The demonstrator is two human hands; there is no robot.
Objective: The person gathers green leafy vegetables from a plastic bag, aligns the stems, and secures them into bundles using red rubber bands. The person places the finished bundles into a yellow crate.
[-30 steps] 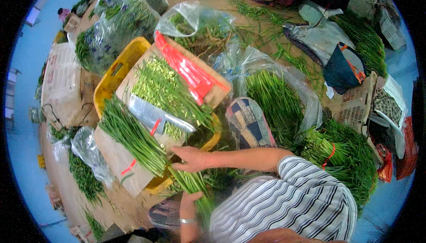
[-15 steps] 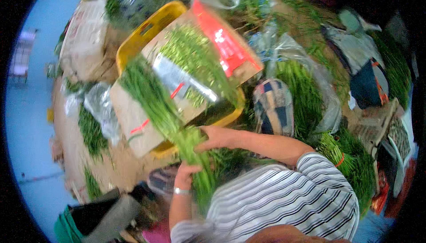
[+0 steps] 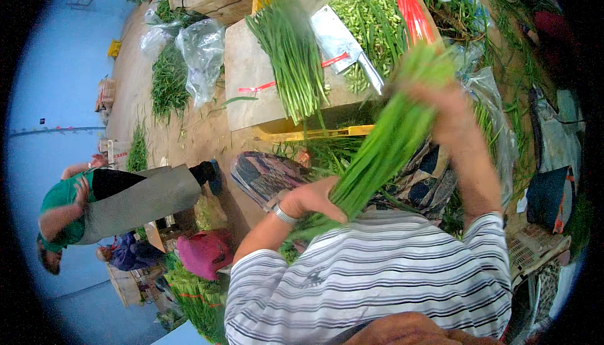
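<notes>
My left hand grips the lower part of a long bundle of green leafy stalks, in front of my striped shirt. My right hand, blurred, holds the bundle near its upper end, which is smeared by motion. Above them a cardboard board rests on a yellow crate. On it lie another bunch of long green stalks with red ties nearby, a cleaver, chopped pale stems and red strips.
A person in green stands at left; another in dark blue is beyond. A pink object, heaps of greens and clear plastic bags lie around. A dark bag and basket are at right.
The view has swung, bringing the person in green into sight. My hands have lifted the bundle away from the board, the right hand moving up and to the right along with it.
</notes>
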